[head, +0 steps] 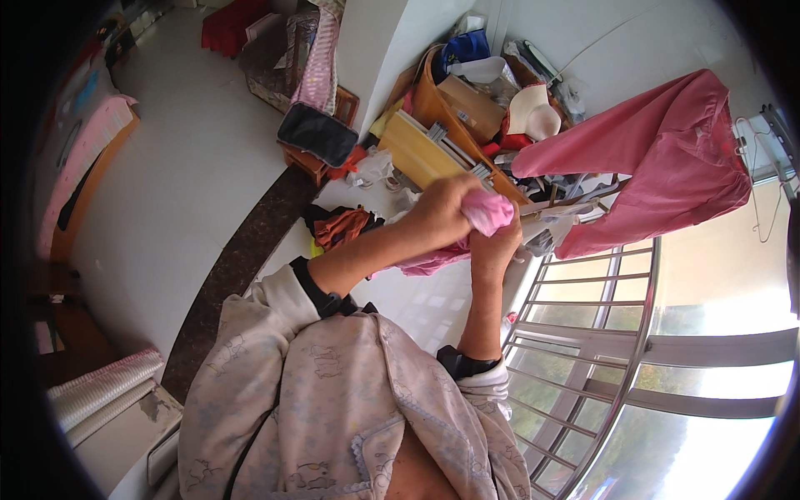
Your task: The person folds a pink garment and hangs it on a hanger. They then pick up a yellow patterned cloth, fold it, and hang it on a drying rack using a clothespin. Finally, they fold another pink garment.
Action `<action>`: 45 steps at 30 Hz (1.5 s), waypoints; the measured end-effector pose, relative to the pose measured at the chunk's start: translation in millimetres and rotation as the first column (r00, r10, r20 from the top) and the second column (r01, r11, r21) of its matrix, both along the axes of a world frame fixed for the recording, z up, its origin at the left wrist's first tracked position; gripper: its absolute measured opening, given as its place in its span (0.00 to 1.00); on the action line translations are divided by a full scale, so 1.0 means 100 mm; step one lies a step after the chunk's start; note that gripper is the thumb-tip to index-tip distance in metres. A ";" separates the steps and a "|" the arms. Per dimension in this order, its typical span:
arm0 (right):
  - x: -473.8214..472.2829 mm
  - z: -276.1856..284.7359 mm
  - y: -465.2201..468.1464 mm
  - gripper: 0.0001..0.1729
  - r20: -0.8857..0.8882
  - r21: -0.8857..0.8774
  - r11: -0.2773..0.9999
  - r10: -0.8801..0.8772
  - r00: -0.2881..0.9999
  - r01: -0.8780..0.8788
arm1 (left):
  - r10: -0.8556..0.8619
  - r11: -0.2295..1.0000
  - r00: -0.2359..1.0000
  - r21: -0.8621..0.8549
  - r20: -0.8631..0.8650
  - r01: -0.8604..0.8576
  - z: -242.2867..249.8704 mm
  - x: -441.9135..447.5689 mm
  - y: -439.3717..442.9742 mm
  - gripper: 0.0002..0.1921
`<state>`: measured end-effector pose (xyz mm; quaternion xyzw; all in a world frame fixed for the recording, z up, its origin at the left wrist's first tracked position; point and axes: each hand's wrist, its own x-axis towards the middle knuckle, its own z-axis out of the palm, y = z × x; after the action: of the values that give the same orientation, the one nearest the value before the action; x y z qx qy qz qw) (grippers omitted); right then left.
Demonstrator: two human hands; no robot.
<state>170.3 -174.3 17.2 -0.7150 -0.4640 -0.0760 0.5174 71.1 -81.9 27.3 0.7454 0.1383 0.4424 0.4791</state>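
Note:
A pink cloth (487, 211) is bunched in both fists, held out in front of me. My left hand (449, 206) grips it from the left, and my right hand (500, 240) closes on it just to the right and below. More pink fabric (431, 261) hangs behind and under my forearms; its lower end is partly hidden. Pink trousers (672, 153) hang at the right from a hanger or rack, separate from my hands. Orange and black clothes (344, 228) lie in a heap on the floor, beyond my left forearm.
A wooden cabinet (431, 94) full of boxes and bags stands ahead. A wooden stool (305, 159) carries a black item (317, 134). Metal window bars (587, 319) run along the right. A wire hanger (764, 206) hangs far right. A dark stone strip (231, 262) crosses the floor.

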 end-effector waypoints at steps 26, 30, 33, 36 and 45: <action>0.13 0.10 -0.12 0.11 0.041 0.070 0.986 -0.152 0.987 0.149 | -0.302 0.952 0.944 0.000 0.131 0.305 -0.01 -0.13 -0.30 0.16; 0.10 0.09 -0.12 0.10 -0.454 0.250 0.966 0.179 0.873 -0.068 | -0.054 0.998 0.999 0.023 -0.005 0.054 -0.04 -0.07 -0.16 0.12; 0.02 0.07 -0.13 0.10 -0.631 0.497 0.858 0.459 0.625 -0.129 | 0.149 0.987 0.981 0.074 -0.128 -0.140 -0.05 -0.02 -0.05 0.14; -0.02 0.09 -0.14 0.12 -0.650 0.452 0.882 0.430 0.627 -0.136 | 0.257 0.944 0.966 0.222 -0.031 -0.244 -0.03 0.01 -0.01 0.14; -0.07 0.11 -0.12 0.14 -0.241 0.066 0.996 -0.041 0.970 0.059 | -0.007 0.953 0.987 0.299 0.161 -0.042 0.10 -0.05 -0.23 0.13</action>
<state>163.3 -186.6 28.4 -0.7111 -0.3769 -0.0190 0.5933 66.2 -105.1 36.9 0.7705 0.0368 0.5211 0.3652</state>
